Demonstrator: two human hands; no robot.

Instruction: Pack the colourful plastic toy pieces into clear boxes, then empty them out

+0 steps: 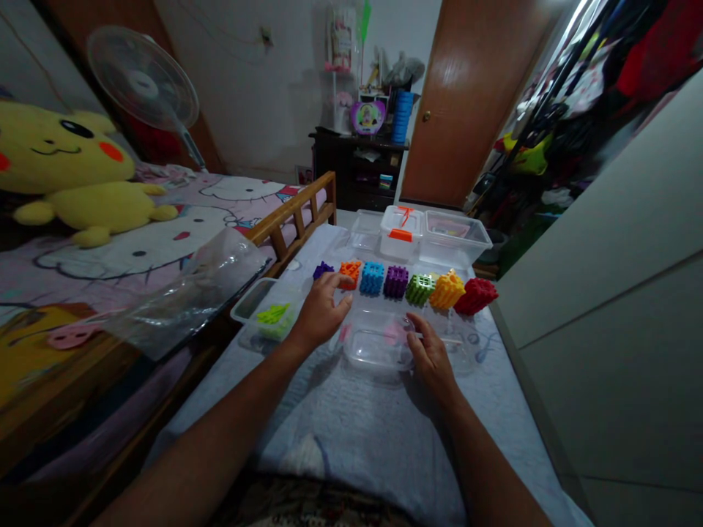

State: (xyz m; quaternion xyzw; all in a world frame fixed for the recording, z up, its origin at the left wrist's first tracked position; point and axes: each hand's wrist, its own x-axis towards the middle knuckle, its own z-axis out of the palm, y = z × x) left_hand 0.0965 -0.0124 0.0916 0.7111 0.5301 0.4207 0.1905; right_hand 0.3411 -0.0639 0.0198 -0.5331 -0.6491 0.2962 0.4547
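left hand [323,311] part-open, thumb and forefinger apart, nothing seen in its grasp; forefinger at orange block cluster [350,269], contact unclear. right hand [431,355] half-curled at right edge of clear box [378,350]; cannot tell if gripping. box sits between hands on blue cloth [373,432], nearer the wearer than the block row, indigo through red [477,296].

Dim; brightest glow upper right; soft shadows under hands [324,311] [433,357]; plastic bag [201,285] glinting; edges stretched
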